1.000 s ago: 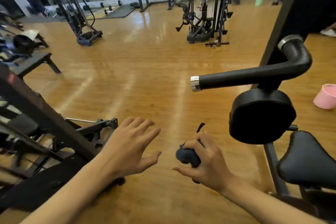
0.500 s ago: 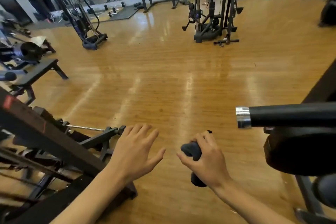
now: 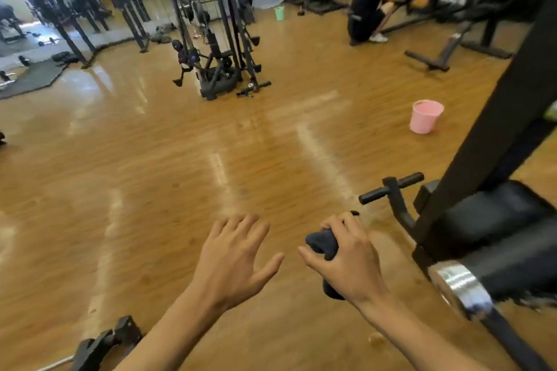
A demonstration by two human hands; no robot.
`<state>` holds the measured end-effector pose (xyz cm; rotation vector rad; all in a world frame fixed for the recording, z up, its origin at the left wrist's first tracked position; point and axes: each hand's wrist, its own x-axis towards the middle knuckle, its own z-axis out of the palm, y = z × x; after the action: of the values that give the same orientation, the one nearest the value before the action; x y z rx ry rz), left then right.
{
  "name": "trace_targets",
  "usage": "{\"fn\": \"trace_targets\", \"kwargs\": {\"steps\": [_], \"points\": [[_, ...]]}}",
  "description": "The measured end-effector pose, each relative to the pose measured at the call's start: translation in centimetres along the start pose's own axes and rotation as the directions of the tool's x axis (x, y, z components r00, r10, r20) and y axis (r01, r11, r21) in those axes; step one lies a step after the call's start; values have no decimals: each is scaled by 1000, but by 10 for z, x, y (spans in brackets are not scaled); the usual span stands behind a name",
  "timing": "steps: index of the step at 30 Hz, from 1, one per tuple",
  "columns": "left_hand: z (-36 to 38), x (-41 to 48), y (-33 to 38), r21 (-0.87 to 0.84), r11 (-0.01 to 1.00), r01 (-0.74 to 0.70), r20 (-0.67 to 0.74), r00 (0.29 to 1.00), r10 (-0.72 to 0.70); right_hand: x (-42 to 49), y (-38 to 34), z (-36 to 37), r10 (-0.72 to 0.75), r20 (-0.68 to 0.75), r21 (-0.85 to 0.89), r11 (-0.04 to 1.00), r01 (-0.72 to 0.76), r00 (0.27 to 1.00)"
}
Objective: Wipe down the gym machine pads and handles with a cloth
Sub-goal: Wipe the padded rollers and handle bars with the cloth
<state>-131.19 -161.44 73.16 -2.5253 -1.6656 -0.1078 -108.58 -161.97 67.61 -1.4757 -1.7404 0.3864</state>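
My right hand [image 3: 346, 259] grips a bunched dark blue cloth [image 3: 322, 245] above the wooden floor. Just left of it, my left hand [image 3: 235, 259] hovers with fingers spread and holds nothing. At the right stands the gym machine: a black padded roller [image 3: 494, 220], a black handle with a chrome end cap [image 3: 458, 283] close to my right wrist, and a small black foot peg [image 3: 391, 188] just beyond my right hand. Neither hand touches the machine.
The machine's black upright frame [image 3: 497, 117] slants up the right edge. A pink bucket [image 3: 426, 116] sits on the floor beyond it. A cable station [image 3: 217, 69] stands mid-room, a person [image 3: 366, 18] crouches at the back, and a black machine foot [image 3: 105, 343] lies bottom left.
The view has swung right: the bench frame at the left has left the view and the pink bucket and crouching person appear. Both hands keep the same pose, cloth still in the right.
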Motion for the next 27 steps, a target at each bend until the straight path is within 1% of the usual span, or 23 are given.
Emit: {"fn": "trace_targets", "kwargs": {"steps": [3, 7, 11, 13, 15, 16, 18, 19, 20, 21, 22, 24, 26, 27], "points": [[8, 39, -10, -45, 985, -167, -32, 986, 166, 10, -4, -2, 96, -146, -87, 990, -109, 985], [10, 97, -6, -69, 912, -405, -83, 913, 399, 9, -7, -18, 190, -290, -160, 957, -243, 938], [7, 149, 9, -87, 792, -605, -174, 792, 586, 10, -3, -29, 210, -406, -196, 930, -310, 889], [4, 171, 19, -103, 721, -685, -231, 722, 653, 9, 2, -31, 214, -463, -247, 901, -357, 860], [0, 187, 33, -155, 631, -760, -285, 646, 708, 7, 3, -34, 250, -540, -265, 856, -444, 804], [-4, 194, 41, -177, 572, -801, -313, 597, 739, 7, 2, -36, 264, -578, -263, 835, -483, 772], [-16, 208, 59, -189, 434, -881, -346, 473, 810, 4, -1, -39, 277, -665, -253, 790, -558, 693], [-22, 214, 68, -190, 361, -913, -360, 407, 840, 2, -3, -41, 262, -717, -252, 767, -591, 646], [-30, 222, 78, -173, 278, -945, -382, 325, 865, 0, -5, -44, 236, -772, -247, 745, -620, 590], [-38, 225, 84, -150, 237, -960, -410, 279, 868, -2, -7, -46, 214, -800, -244, 737, -630, 561], [-48, 232, 92, -124, 155, -980, -446, 195, 874, -3, -9, -46, 190, -836, -240, 716, -656, 514], [-67, 243, 106, -50, -42, -998, -479, -13, 877, -1, -14, -44, 182, -894, -184, 683, -707, 409], [-87, 252, 126, 46, -220, -974, -484, -215, 848, 4, -19, -39, 210, -931, -86, 669, -739, 298], [-97, 253, 136, 81, -288, -954, -476, -291, 830, 6, -22, -34, 233, -943, -27, 662, -749, 240]]}}
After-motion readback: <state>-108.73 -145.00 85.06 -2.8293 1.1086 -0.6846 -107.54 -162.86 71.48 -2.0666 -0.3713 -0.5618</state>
